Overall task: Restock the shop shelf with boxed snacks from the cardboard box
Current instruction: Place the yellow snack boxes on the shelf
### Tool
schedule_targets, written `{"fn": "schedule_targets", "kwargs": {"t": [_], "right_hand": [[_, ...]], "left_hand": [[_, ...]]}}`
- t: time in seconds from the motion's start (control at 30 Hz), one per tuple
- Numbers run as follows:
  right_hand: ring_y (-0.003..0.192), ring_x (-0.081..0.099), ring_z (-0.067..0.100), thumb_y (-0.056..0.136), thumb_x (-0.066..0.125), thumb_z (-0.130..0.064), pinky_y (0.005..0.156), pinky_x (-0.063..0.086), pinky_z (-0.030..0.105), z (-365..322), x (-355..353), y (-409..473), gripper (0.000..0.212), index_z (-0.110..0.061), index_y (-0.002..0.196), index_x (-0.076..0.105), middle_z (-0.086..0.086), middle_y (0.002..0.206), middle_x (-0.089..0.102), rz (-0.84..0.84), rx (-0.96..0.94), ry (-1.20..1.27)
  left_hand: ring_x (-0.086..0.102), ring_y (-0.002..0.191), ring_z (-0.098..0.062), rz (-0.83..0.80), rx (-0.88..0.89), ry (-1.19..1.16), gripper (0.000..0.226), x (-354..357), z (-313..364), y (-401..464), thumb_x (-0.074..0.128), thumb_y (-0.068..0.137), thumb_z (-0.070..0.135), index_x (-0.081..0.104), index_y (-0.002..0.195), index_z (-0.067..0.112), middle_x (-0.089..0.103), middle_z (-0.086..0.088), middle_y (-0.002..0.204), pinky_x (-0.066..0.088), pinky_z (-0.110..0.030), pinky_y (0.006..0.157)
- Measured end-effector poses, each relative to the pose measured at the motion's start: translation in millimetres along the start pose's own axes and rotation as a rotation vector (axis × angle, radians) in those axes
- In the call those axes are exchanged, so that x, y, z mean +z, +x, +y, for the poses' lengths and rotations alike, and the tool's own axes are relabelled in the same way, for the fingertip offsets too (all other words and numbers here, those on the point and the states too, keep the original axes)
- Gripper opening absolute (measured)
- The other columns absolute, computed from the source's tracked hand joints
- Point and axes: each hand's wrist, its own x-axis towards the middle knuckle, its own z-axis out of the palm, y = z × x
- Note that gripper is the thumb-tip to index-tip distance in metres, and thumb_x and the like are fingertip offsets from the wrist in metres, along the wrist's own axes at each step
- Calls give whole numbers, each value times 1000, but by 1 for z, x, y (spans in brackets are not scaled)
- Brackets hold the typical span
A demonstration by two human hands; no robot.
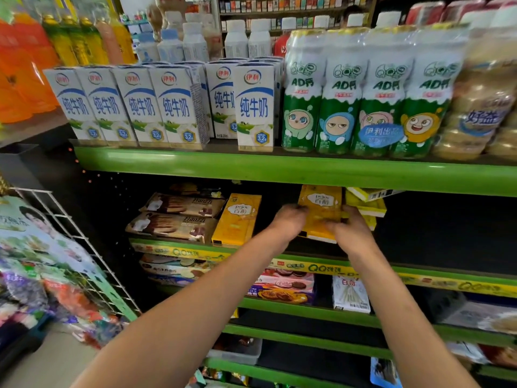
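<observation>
Both hands reached into the second shelf (279, 249) of the green rack and held one yellow snack box (320, 211) upright between them: the left hand (289, 222) curled round its left edge, the right hand (349, 231) curled round its lower right corner. The box stood at the shelf's front lip, just beside a loose stack of yellow boxes (366, 204) lying tilted to its right. To the left, apart from it, a second yellow box (237, 219) stood upright, touching two brown biscuit packs (179, 217) stacked flat. The shelf above (279, 169) carried a row of white milk cartons (167, 107) and, to their right, a shrink-wrapped pack of four green-and-white bottles (363, 93). The shelf below held pink and purple cookie boxes (282, 288) and a white box (351, 295). The cardboard box was out of view.
</observation>
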Motion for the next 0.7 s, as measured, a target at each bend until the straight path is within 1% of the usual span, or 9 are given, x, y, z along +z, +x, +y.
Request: {"fn": "schedule_targets", "kwargs": {"t": [0.07,0.1,0.17,0.2,0.27,0.37,0.47,0.57,0.7], "right_hand": [[97,64,14,82,71,-7,86,52,34,0,-3,-5,43,-21,120,57,-2,112,68,-46,42,104],[103,65,19,81,70,-4,95,51,40,0,-7,-8,48,-20,125,58,0,115,69,-64,68,150],[104,67,22,80,69,0,98,50,44,-3,-16,-17,45,-22,119,64,-1,110,73,-112,95,234],[103,68,23,79,69,1,97,50,44,-6,-22,-23,44,-21,117,65,0,108,74,-156,101,277],[101,71,23,74,72,-3,88,53,40,-11,-29,-37,44,-19,115,66,0,106,76,-265,99,341],[97,72,19,74,70,-13,77,56,36,-9,-31,-57,40,-21,113,65,-1,106,76,-368,90,393],[93,73,18,88,63,-18,69,58,34,6,-24,-75,27,-27,113,61,-4,105,75,-368,92,438],[92,73,15,82,63,-33,63,59,29,19,-17,-88,30,-33,112,60,-7,105,75,-356,109,476],[96,70,5,82,61,-43,63,58,23,31,-8,-93,32,-54,111,58,-18,110,72,-256,38,455]], "left_hand": [[60,100,-20,106,-10,-146,26,-1,0,1,51,100,16,58,125,12,63,-10,123,44,-26,80],[61,99,-21,138,-18,-215,26,-4,0,0,55,97,14,56,123,13,63,-10,121,48,-30,80],[61,110,-31,132,-45,-358,42,-13,-1,-6,65,86,6,51,126,11,63,-16,124,50,-43,94],[60,114,-34,93,-57,-427,50,-19,-3,-13,67,83,2,49,129,8,63,-19,124,49,-46,98],[63,114,-31,-67,-42,-511,45,-32,-8,-33,64,87,0,53,130,2,67,-18,122,51,-45,97],[65,114,-29,-243,-40,-568,34,-49,-26,-65,60,95,11,60,129,11,70,-9,122,55,-50,91],[65,112,-35,-267,-71,-653,36,-62,-52,-91,63,94,21,59,129,24,68,-6,125,55,-61,83],[64,112,-40,-248,-90,-702,38,-70,-76,-105,66,90,25,61,127,30,66,-5,127,58,-55,76],[61,117,-40,-192,-55,-781,52,-77,-102,-108,63,91,18,49,140,27,63,-8,133,60,-48,76]]}}
